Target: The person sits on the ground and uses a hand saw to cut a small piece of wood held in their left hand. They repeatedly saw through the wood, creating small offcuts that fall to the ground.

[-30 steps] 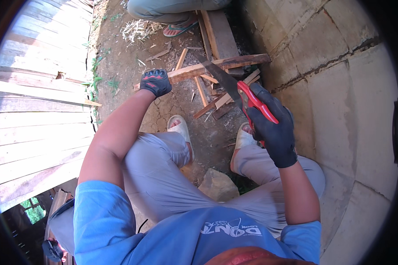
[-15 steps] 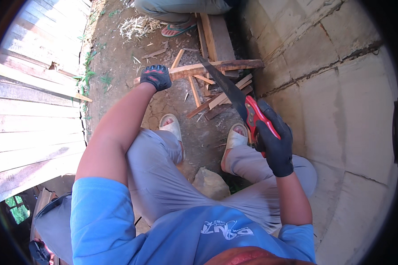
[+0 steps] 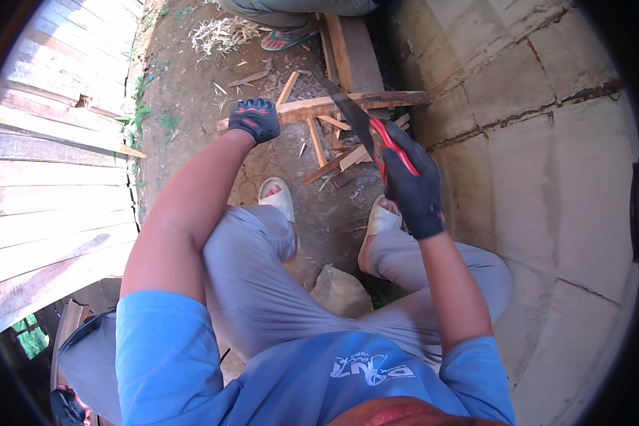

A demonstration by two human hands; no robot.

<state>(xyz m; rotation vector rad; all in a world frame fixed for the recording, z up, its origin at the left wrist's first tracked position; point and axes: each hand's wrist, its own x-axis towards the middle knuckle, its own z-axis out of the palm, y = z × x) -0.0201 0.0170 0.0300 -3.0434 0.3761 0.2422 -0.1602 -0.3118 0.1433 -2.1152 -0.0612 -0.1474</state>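
Right grip (image 3: 413, 186), black-gloved, is closed around the red handle of a handsaw (image 3: 366, 128), its dark blade across a rough wooden plank (image 3: 334, 105) at upper centre; left grip (image 3: 255, 118) presses the plank's left end above cracked dirt ground (image 3: 192, 85), beside a pale block wall (image 3: 532, 142)

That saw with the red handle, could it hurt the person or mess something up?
It might. The left hand presses the wooden slat down close to where the saw blade crosses it, so a slip could catch the glove. The slat looks propped on a plank at one end only, so it could shift or pinch the blade. The feet wear open sandals just below, among wood scraps, where a cut piece could drop on the toes.
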